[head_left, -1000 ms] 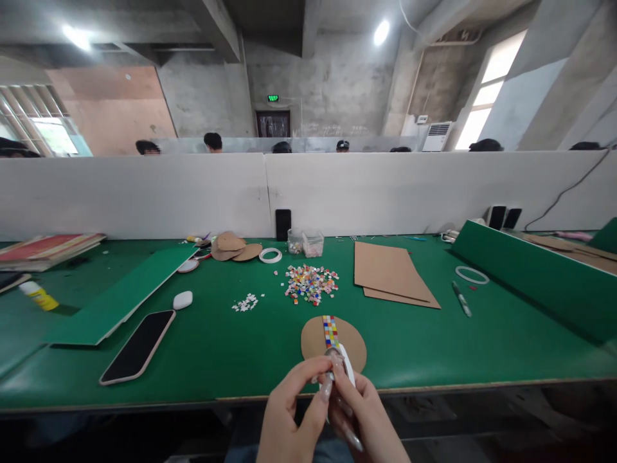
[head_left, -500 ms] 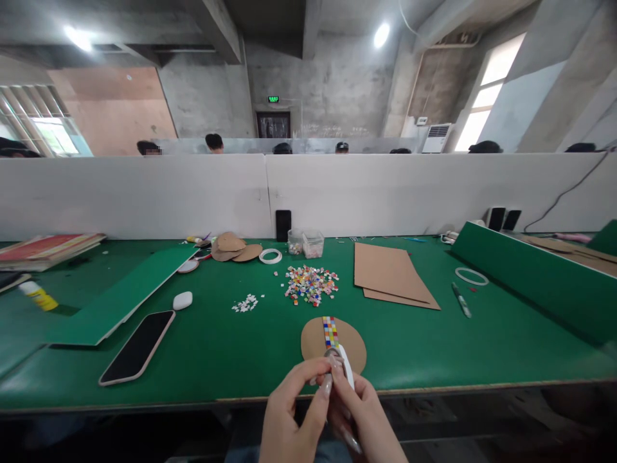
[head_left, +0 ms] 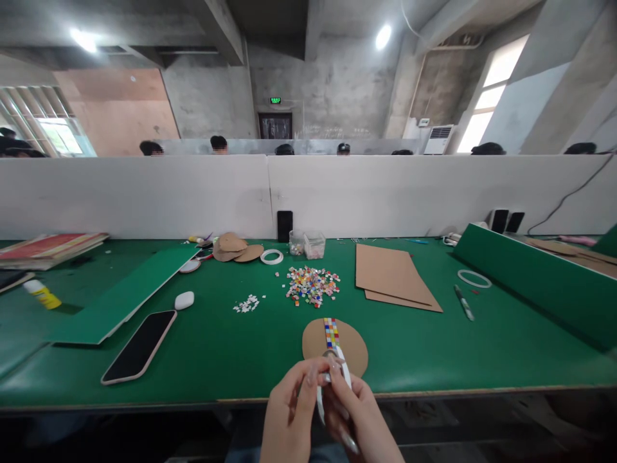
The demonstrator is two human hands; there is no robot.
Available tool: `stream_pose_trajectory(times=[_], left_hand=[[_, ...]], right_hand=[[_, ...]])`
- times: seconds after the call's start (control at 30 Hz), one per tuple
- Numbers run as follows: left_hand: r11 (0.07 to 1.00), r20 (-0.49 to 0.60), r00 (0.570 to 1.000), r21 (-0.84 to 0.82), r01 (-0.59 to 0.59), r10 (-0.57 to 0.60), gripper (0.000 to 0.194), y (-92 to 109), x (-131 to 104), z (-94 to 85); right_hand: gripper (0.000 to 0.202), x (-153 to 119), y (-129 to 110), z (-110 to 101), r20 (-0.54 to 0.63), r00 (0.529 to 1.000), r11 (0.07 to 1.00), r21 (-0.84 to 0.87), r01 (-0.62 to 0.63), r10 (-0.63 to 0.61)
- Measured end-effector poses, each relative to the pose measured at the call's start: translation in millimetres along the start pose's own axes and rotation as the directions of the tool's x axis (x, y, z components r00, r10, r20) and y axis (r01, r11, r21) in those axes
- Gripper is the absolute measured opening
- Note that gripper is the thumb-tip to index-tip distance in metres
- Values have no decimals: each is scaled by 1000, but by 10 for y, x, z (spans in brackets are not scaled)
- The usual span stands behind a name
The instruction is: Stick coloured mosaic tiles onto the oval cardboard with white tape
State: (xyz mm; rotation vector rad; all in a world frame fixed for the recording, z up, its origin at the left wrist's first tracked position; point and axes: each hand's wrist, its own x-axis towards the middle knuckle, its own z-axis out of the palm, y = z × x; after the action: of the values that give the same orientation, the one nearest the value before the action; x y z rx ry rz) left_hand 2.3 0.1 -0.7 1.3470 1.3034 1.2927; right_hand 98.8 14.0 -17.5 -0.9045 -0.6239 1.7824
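At the table's front edge, my right hand [head_left: 364, 415] is closed around a roll of white tape [head_left: 346, 374], tilted on edge. My left hand [head_left: 292, 405] meets it from the other side, thumb and fingers pinched at the roll; any loose tape end there is too small to make out. Just beyond the fingers lies a rounded cardboard piece [head_left: 313, 341], its near part covered by the hands. A strip of coloured mosaic tiles [head_left: 331, 333] runs down its middle. Farther back is a heap of mixed mosaic tiles [head_left: 312, 286], with white tile chips [head_left: 247, 304] to its left.
A phone [head_left: 139, 347] and white earbud case [head_left: 184, 300] lie left, near a green board [head_left: 130, 292] and glue stick [head_left: 43, 294]. Cardboard sheets [head_left: 393, 275], a pen [head_left: 463, 302] and a white ring [head_left: 475, 278] lie right. Clear tubs [head_left: 314, 245] stand behind the heap.
My left fingers have shifted slightly at the tape roll, and more of the roll's lower left rim shows between the hands. The cardboard and tiles stay put; the view shifts slightly.
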Motion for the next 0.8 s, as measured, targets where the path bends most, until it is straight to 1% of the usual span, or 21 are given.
stream_pose_trajectory(times=[0.1, 0.23, 0.37, 0.53, 0.8], left_hand=[[1000, 43, 999, -19, 3, -2, 28, -19, -6, -7], [999, 76, 996, -13, -35, 36, 27, -59, -15, -12], [999, 56, 998, 7, -40, 40, 26, -62, -4, -9], [999, 45, 998, 23, -44, 43, 24, -43, 11, 6], [996, 20, 997, 29, -79, 78, 22, -109, 37, -10]], right_hand=[[56, -3, -42, 7, -27, 1000, 1000, 24, 12, -12], [53, 2, -68, 8, -24, 1000, 1000, 25, 19, -18], [53, 10, -65, 14, -36, 999, 1000, 16, 9, -8], [53, 22, -34, -7, -47, 998, 999, -33, 36, -38], [58, 65, -52, 11, -18, 1000, 996, -93, 12, -14]])
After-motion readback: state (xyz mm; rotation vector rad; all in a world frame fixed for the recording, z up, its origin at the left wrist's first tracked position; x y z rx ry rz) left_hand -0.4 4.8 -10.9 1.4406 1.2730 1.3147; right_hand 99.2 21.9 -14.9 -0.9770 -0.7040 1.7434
